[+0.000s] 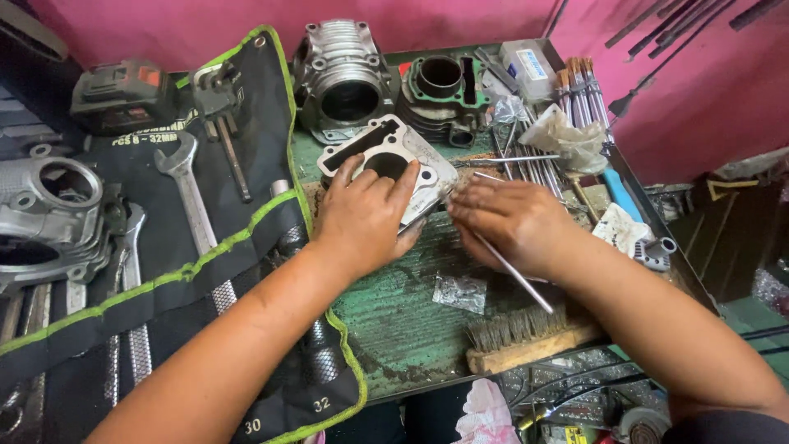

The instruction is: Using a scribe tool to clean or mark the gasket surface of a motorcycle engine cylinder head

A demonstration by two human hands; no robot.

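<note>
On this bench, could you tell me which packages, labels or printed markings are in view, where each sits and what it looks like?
Small box: back of the bench, rectangular, white with a blue label.
Clear plastic bag: small, crumpled, by the brush.
Tool roll: left side, black with green edging, white printed size marks along its pockets.
Crumpled bag: back right, pale translucent plastic.

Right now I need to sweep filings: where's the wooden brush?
In the head view, the wooden brush lies at the green bench's near edge, under the right forearm, beside a small plastic bag.
</note>
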